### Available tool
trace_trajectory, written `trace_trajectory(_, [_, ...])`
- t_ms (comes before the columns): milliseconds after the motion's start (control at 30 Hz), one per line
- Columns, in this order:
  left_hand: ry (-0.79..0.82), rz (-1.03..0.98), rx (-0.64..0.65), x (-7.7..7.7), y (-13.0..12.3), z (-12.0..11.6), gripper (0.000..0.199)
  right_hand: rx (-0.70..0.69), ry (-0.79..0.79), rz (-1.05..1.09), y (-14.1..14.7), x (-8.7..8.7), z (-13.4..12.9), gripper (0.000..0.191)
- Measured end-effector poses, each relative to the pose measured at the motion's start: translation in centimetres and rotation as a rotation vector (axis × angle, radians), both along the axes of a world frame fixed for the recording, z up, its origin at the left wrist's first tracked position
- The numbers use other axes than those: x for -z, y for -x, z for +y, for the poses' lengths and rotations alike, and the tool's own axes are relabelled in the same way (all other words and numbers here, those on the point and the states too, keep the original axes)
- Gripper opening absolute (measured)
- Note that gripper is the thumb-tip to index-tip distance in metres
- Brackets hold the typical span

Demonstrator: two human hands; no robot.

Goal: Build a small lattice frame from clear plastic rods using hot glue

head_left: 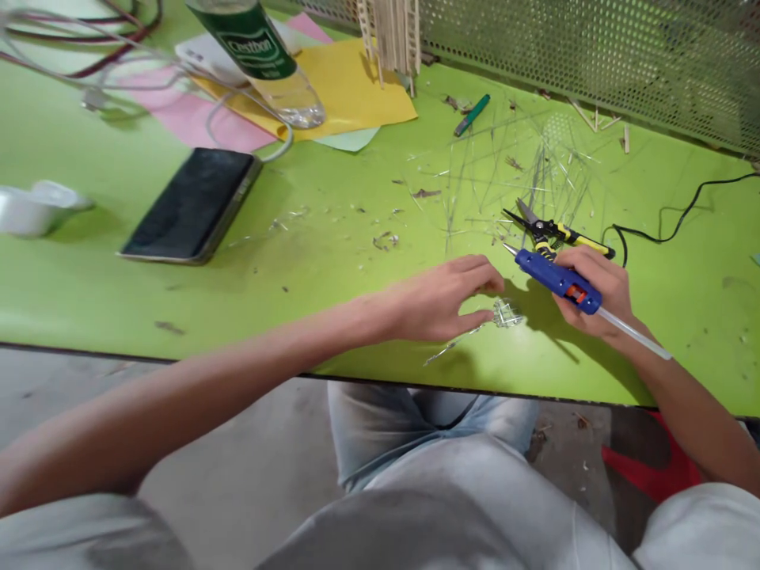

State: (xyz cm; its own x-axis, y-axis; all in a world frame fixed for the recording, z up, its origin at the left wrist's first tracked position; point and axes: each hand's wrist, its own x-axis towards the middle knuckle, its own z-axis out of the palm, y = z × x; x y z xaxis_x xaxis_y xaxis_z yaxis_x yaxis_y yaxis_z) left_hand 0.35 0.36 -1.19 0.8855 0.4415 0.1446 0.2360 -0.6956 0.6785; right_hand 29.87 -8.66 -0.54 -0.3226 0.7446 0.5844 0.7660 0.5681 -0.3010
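Note:
My right hand (597,289) is wrapped round a blue hot glue gun (555,279), whose metal nozzle points up and left. A clear glue stick (635,332) sticks out of its back end. My left hand (442,299) hovers low over the table with thumb and fingers apart in a C shape. Its thumb tip meets or nearly touches a small wire lattice piece (507,313); contact is hard to tell. From that piece a thin twisted wire strand (451,346) trails left. Just beyond the glue gun lie black-and-yellow snips (564,234), blades apart.
Loose thin wires (528,170) are scattered behind the snips, near a green pen-like tool (473,115). A phone (193,206), water bottle (267,67), coloured paper (356,91) and a wooden stick structure (392,36) stand or lie farther back. A perforated metal panel (594,63) borders the table.

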Motion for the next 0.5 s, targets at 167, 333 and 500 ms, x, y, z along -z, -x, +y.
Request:
trace_trajectory(167, [-0.192, 0.055, -0.109, -0.8, 3.0, -2.8, 0.026, -0.019, 0.09, 0.032, 0.7, -1.1, -0.7, 0.022])
trace_trajectory(333, [-0.388, 0.036, -0.077, -0.7, 4.3, -5.9, 0.023, -0.002, 0.109, 0.065, 0.8, -0.6, -0.8, 0.019])
trace_trajectory(500, [-0.567, -0.074, -0.044, -1.2, 4.0, -4.7, 0.018, 0.026, -0.004, 0.077, 0.5, 0.1, -0.4, 0.017])
